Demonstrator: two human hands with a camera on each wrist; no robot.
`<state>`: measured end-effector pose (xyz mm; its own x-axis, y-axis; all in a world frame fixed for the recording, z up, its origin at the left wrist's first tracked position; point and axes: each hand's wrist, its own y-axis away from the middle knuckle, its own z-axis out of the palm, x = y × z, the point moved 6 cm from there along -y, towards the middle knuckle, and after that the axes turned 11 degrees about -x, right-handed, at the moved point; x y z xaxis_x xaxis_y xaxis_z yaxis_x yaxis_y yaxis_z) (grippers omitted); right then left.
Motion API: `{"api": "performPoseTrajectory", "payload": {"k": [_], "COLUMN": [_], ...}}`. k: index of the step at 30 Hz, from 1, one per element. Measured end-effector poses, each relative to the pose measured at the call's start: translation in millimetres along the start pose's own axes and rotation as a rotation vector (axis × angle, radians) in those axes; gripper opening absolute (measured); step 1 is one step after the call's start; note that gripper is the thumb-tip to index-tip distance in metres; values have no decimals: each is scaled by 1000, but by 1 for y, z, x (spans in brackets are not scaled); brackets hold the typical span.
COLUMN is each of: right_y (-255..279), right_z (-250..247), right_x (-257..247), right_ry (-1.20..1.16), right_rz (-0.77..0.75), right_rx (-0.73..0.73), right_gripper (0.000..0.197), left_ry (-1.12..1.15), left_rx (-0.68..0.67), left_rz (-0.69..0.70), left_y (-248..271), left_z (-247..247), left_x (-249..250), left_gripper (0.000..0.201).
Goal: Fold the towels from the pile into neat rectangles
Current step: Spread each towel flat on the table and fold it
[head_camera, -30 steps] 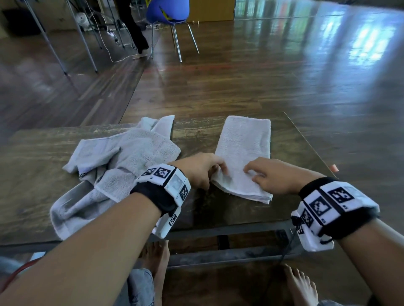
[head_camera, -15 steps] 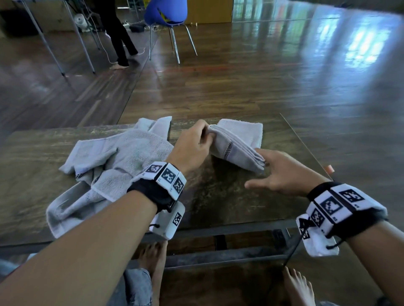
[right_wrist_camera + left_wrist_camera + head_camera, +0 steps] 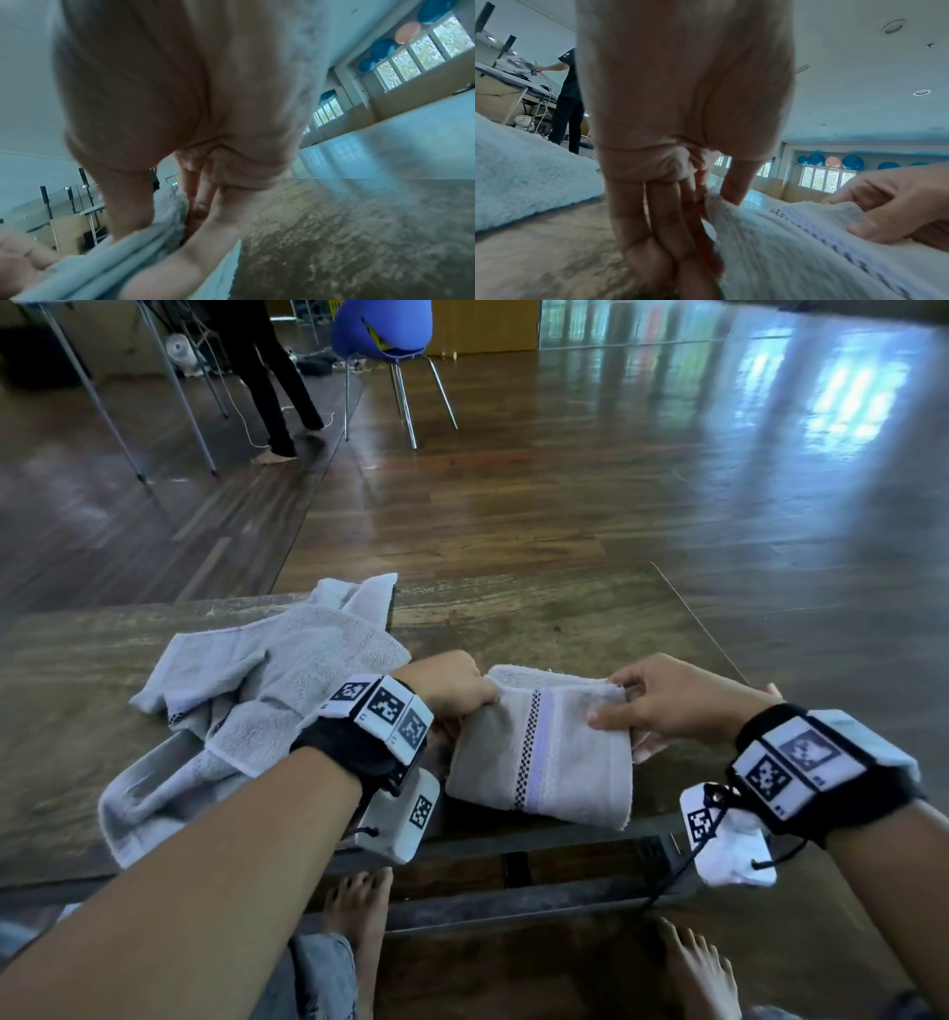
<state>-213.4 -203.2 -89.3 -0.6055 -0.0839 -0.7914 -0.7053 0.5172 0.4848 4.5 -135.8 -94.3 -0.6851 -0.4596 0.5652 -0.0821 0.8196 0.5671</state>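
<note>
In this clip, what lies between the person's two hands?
The folded towel spans the gap: the left hand grips its left corner, the right hand pinches its right corner. The head view shows it best.

Head downward; wrists close along hands

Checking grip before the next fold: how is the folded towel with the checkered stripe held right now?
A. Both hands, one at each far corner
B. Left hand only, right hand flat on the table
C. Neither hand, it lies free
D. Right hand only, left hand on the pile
A: the left hand and the right hand each pinch a far corner of the folded towel.
</note>
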Motion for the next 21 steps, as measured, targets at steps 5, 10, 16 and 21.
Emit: {"api": "performPoseTrajectory", "payload": {"k": [5, 10, 16, 21], "right_y": [-10, -12, -15, -18], "right_z": [-11, -18, -18, -14], "right_x": [2, 6, 4, 5], "right_ry": [160, 285, 408, 491], "right_rz": [73, 151, 197, 217], "right_rx": [219, 374, 483, 416], "right_gripper": [13, 25, 25, 36], "left_ry": [-186, -199, -216, -176], "left_rx": [293, 352, 350, 368], "left_rz": [130, 129, 66, 96], "left_y": [-7, -20, -29, -26], "left_z": [-6, 3, 4, 4], "left_x": [10, 9, 9, 14], "left_gripper": [28, 17, 18, 16]}}
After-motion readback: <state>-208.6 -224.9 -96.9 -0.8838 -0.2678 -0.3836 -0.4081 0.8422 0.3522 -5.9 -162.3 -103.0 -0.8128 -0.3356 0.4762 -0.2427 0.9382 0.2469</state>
